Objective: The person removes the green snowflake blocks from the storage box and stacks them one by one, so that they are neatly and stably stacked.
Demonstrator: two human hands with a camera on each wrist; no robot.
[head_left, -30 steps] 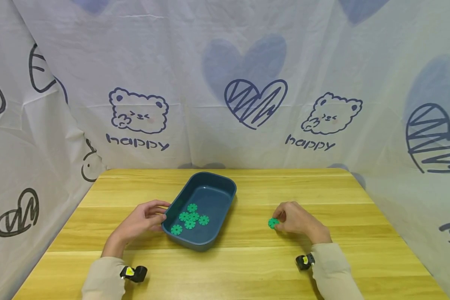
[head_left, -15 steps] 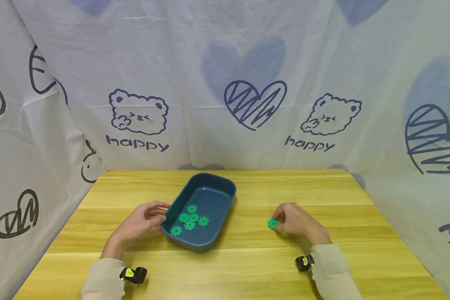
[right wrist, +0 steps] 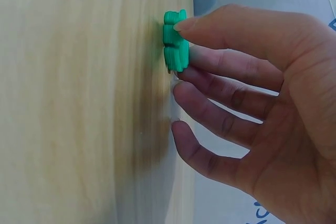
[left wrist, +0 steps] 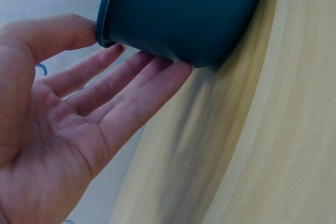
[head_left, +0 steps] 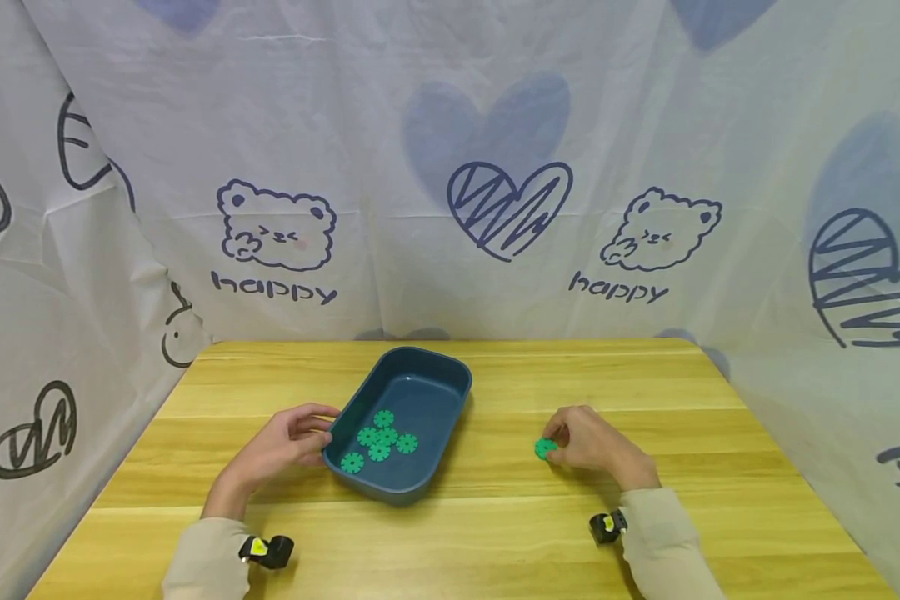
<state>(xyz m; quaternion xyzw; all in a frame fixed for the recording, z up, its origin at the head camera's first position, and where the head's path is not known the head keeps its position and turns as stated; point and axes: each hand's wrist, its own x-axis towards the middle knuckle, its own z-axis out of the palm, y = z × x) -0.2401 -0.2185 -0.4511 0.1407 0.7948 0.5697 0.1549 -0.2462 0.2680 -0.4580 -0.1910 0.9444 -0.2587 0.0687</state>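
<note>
A dark blue bin (head_left: 431, 417) stands on the table, with several green snowflake discs (head_left: 378, 452) lying flat inside. My left hand (head_left: 288, 442) is at its left side. In the left wrist view the thumb reaches the bin's rim (left wrist: 101, 30), and nearly straight fingertips (left wrist: 184, 69) touch the outer wall. Out to the right, my right hand (head_left: 596, 446) pinches a small stack of green snowflake discs (right wrist: 173, 43) close over the table. Its thumb lies on the near side of the stack and the forefinger goes behind, partly hidden; the other fingers curve loosely below.
The wooden table (head_left: 487, 542) runs back to a white printed curtain (head_left: 390, 250), which also hangs along both sides. A black wrist camera (head_left: 267, 550) sits at the left wrist and another black camera (head_left: 607, 527) at the right.
</note>
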